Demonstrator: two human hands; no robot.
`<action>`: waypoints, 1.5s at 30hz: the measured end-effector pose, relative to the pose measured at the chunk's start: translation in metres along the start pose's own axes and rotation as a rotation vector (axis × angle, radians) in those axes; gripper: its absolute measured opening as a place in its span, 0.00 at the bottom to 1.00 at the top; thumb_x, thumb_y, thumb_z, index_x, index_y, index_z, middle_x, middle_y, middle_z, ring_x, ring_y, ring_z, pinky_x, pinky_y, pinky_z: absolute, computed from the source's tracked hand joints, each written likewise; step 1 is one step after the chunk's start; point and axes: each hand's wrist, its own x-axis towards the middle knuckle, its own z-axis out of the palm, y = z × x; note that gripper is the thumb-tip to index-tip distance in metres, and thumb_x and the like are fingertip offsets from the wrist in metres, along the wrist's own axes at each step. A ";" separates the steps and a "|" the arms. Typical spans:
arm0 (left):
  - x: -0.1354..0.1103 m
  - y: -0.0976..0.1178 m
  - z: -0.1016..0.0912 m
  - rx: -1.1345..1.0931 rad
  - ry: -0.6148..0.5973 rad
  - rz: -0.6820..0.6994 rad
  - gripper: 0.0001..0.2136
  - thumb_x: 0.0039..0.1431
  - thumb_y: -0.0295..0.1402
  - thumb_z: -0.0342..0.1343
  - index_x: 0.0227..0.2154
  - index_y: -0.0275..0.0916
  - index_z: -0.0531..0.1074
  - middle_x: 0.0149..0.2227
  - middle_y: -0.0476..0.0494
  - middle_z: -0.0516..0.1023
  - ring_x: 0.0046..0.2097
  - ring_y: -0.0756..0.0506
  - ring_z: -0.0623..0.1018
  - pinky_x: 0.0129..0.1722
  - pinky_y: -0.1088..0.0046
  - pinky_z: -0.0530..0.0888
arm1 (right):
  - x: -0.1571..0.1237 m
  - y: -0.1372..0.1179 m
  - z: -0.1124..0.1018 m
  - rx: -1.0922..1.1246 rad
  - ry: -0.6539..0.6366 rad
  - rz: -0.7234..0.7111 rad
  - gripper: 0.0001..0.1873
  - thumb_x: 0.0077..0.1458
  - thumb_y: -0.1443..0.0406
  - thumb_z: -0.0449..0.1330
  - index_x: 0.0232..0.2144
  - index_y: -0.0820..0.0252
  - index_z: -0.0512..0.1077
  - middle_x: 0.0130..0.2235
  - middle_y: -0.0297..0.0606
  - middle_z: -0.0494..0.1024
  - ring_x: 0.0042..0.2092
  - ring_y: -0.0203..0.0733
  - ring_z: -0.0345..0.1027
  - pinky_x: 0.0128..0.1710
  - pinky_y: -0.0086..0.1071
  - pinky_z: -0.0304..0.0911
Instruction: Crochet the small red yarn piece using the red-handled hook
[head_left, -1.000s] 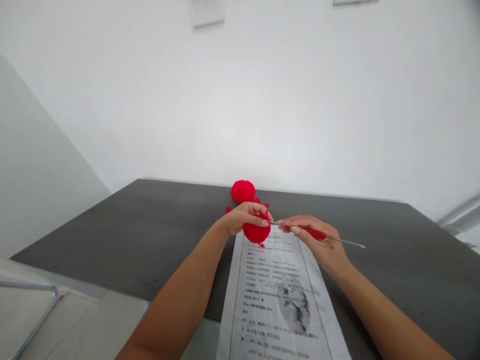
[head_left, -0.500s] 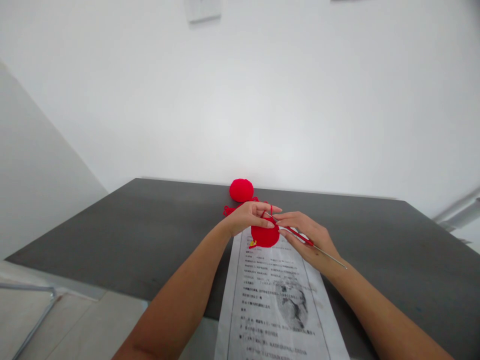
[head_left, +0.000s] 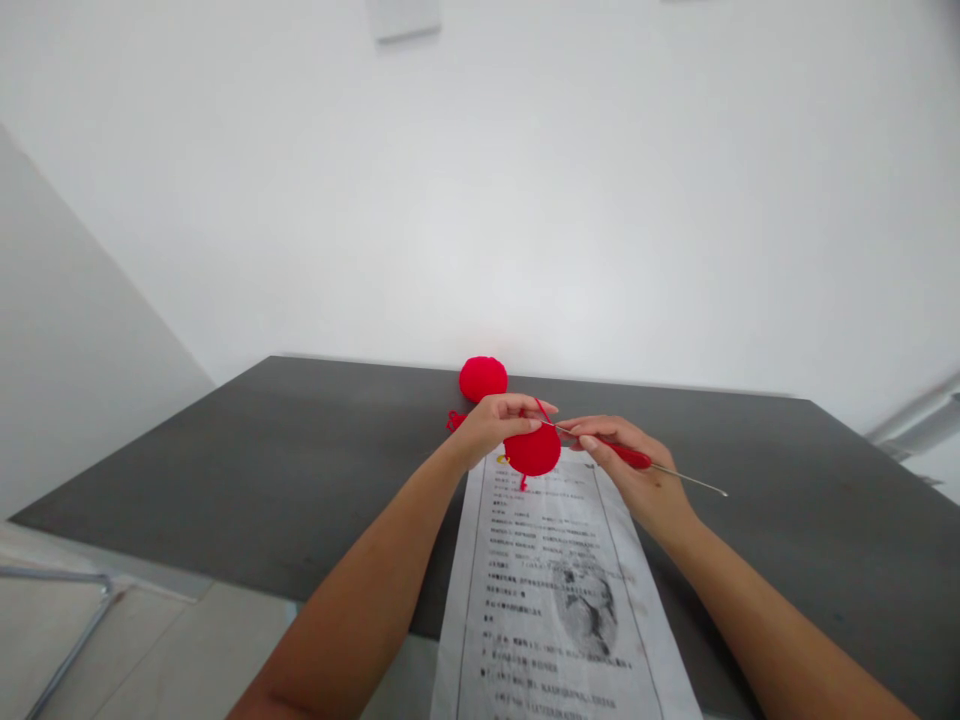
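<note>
My left hand [head_left: 500, 422] pinches the upper edge of a round red crochet piece [head_left: 533, 450], and a strand of red yarn runs over its fingers. A small yellow stitch marker [head_left: 503, 459] hangs at the piece's left side, and a short red yarn tail dangles below. In my right hand [head_left: 628, 455] is a crochet hook [head_left: 631, 457] with a red grip and a thin metal shaft at both ends. Its left tip reaches the top edge of the piece by the yarn; the other end sticks out to the right past my wrist.
A red ball of yarn [head_left: 483, 379] rests at the table's back edge, with loose red yarn [head_left: 454, 421] nearer me. Beneath my hands a printed paper sheet [head_left: 547, 600] lies on the dark table [head_left: 225, 470]. A white wall [head_left: 480, 200] rises behind.
My right hand and the hook have shifted right and slightly up, and the hook lies flatter. The crochet piece has turned and risen a little, its yarn tail now hanging down.
</note>
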 end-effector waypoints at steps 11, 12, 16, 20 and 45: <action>0.000 0.002 -0.001 -0.009 -0.019 -0.016 0.13 0.42 0.30 0.65 0.35 0.34 0.78 0.26 0.50 0.72 0.31 0.53 0.70 0.34 0.75 0.64 | 0.000 -0.003 -0.004 0.134 -0.018 0.093 0.10 0.59 0.58 0.58 0.33 0.56 0.76 0.41 0.40 0.81 0.39 0.43 0.75 0.42 0.37 0.70; 0.000 0.003 -0.001 -0.007 -0.019 -0.018 0.13 0.42 0.30 0.65 0.35 0.34 0.78 0.26 0.50 0.71 0.30 0.53 0.70 0.33 0.75 0.63 | 0.000 -0.003 -0.004 0.145 -0.020 0.098 0.10 0.59 0.58 0.58 0.33 0.56 0.76 0.41 0.40 0.81 0.39 0.43 0.75 0.41 0.37 0.70; -0.001 0.004 -0.001 0.007 -0.017 -0.024 0.13 0.42 0.29 0.64 0.35 0.34 0.78 0.26 0.49 0.71 0.30 0.53 0.70 0.33 0.75 0.63 | 0.001 -0.003 -0.005 0.198 -0.040 0.108 0.10 0.59 0.58 0.58 0.32 0.56 0.76 0.40 0.40 0.81 0.41 0.44 0.75 0.43 0.38 0.70; -0.002 0.004 -0.001 0.042 -0.007 -0.016 0.13 0.43 0.29 0.64 0.35 0.34 0.78 0.26 0.49 0.72 0.30 0.52 0.70 0.33 0.75 0.64 | 0.003 -0.003 -0.007 0.213 -0.080 0.124 0.11 0.58 0.58 0.58 0.31 0.56 0.75 0.38 0.40 0.81 0.44 0.46 0.75 0.45 0.39 0.70; -0.002 -0.002 0.009 0.473 0.045 0.187 0.05 0.48 0.24 0.56 0.28 0.35 0.76 0.31 0.44 0.76 0.36 0.48 0.73 0.41 0.71 0.69 | 0.002 -0.001 0.005 -0.303 -0.205 -0.185 0.08 0.63 0.64 0.50 0.36 0.55 0.69 0.39 0.41 0.75 0.42 0.43 0.71 0.43 0.36 0.68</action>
